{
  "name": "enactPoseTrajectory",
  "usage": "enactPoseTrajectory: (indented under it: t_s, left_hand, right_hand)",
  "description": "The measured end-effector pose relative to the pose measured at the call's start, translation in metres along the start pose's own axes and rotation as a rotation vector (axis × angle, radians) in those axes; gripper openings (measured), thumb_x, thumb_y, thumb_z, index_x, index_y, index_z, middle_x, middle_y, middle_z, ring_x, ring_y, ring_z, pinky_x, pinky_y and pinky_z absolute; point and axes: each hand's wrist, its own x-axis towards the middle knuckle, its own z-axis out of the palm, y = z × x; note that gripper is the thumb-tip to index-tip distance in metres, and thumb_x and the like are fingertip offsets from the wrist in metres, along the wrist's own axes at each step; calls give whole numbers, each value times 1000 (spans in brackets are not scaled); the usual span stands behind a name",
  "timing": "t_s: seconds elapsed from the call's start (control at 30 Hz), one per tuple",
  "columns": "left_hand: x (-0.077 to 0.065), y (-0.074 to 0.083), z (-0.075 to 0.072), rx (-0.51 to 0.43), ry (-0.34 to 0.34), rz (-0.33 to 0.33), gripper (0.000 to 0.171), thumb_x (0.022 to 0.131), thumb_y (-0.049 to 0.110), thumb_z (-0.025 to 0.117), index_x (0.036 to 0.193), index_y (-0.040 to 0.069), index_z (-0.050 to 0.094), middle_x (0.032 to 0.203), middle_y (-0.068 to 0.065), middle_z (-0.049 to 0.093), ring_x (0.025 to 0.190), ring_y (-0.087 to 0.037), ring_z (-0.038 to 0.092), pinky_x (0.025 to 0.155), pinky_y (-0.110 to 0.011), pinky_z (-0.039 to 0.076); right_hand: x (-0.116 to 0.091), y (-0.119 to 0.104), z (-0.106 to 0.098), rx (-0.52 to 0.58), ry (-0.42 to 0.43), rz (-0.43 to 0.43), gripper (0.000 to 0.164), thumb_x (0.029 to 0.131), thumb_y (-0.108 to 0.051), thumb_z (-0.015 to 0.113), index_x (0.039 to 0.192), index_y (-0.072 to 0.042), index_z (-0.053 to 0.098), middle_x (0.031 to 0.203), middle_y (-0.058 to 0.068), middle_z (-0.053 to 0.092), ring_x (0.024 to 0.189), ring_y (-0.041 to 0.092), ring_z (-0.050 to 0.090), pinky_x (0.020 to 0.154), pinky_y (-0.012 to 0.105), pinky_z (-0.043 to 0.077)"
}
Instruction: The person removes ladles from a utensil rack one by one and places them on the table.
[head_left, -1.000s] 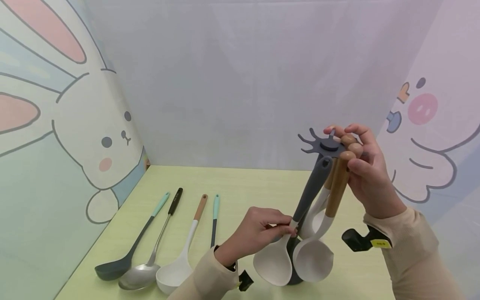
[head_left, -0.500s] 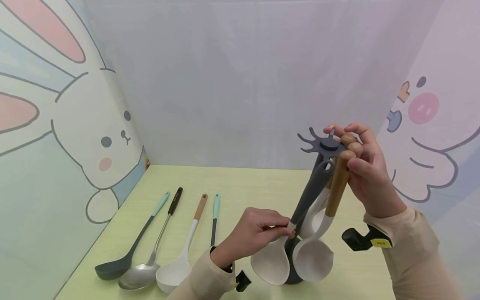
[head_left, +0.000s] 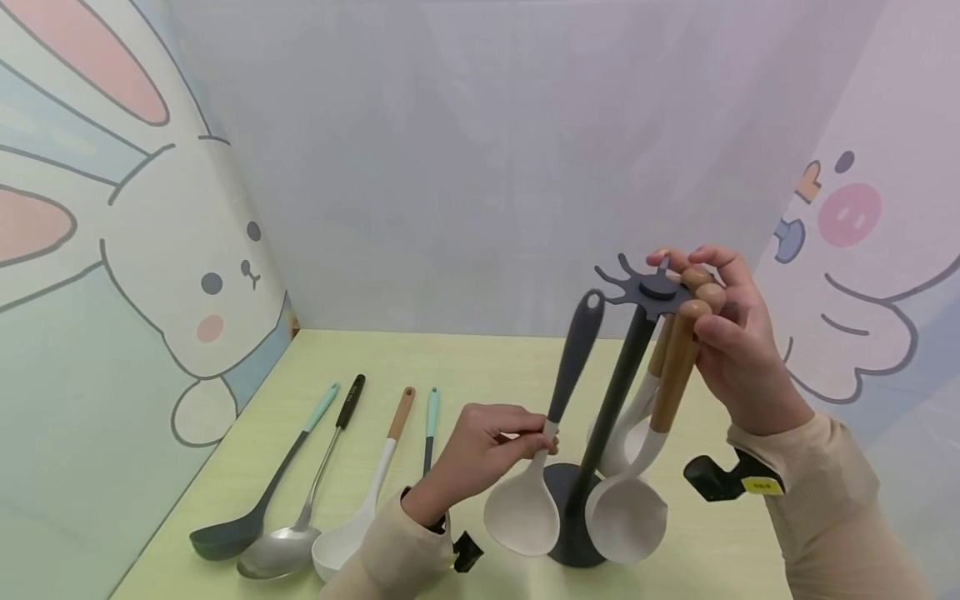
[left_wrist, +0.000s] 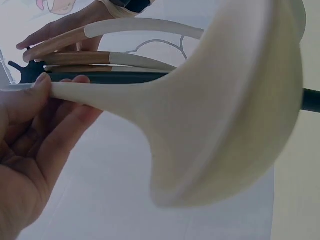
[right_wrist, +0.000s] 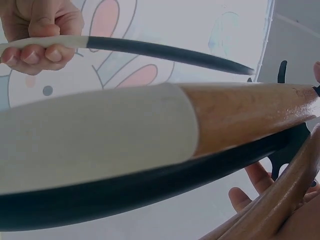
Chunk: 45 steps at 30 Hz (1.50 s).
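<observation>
My left grip (head_left: 487, 450) pinches a white ladle (head_left: 522, 512) beside the dark rack (head_left: 618, 404); my right grip (head_left: 731, 337) holds wooden handles (head_left: 675, 379) near the rack's top. A sleeve (head_left: 401, 550) hides one turquoise-handled utensil's head; lettering on a black handle (head_left: 350, 402) I can't read.

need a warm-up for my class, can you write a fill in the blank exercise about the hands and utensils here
1. The left hand holds the white ladle with the dark grey handle, that handle pointing ____.
2. The right hand is at the tops of ____ brown wooden handles.
3. The silver metal spoon on the pale yellow-green table has a ____ grip.

Missing words: up; three; black
</observation>
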Motion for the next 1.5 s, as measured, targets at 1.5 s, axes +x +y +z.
enactPoseTrajectory:
  t_s: [1.5]
  left_hand:
    - [-43,-104,-28,-240,174,-938,21,97,1,63,110,-14,67,103,-30,69,84,-30,74,66,-32,61]
  right_hand:
    - [0,1,-1,17,8,5,52,87,1,66,130,0,36,138,24,50,116,24,56,104,34,36]
